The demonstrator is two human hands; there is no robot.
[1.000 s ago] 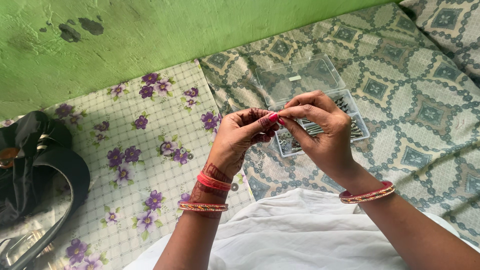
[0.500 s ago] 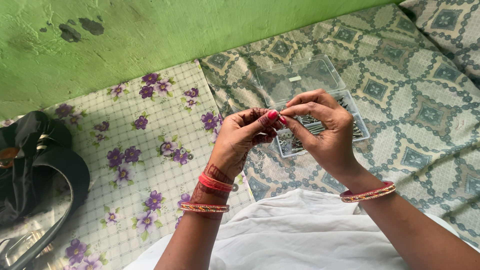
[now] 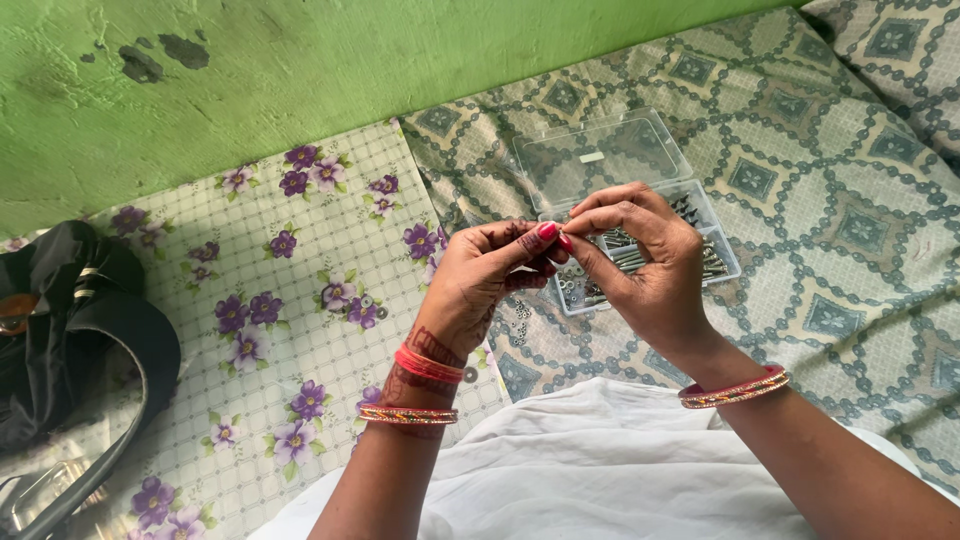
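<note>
Holding both hands up over the bed, you have your left hand (image 3: 480, 280) and right hand (image 3: 645, 265) meeting fingertip to fingertip above the near-left corner of the clear plastic box (image 3: 640, 235). The fingers (image 3: 590, 215) of your right hand are pressed together in a pinch on something small at the point where the two hands touch; it is too small and too hidden to tell what it is. Your left thumb and forefinger close against that same spot, red nails just beside the right fingertips. The box sits open on the patterned bedspread (image 3: 830, 180), its lid (image 3: 600, 155) laid back toward the green wall (image 3: 300, 70), and its tray holds metal screws and washers (image 3: 625, 255), partly hidden behind your right hand. A few loose washers (image 3: 520, 310) lie on the bedspread just below your left hand, near the edge of the floral sheet (image 3: 280, 300). Open bedspread runs to the right of the box and toward the far right corner; to the left the floral sheet is free as far as the black bag (image 3: 70, 330) at the left edge. White cloth (image 3: 590, 470) covers your lap at the near edge.
</note>
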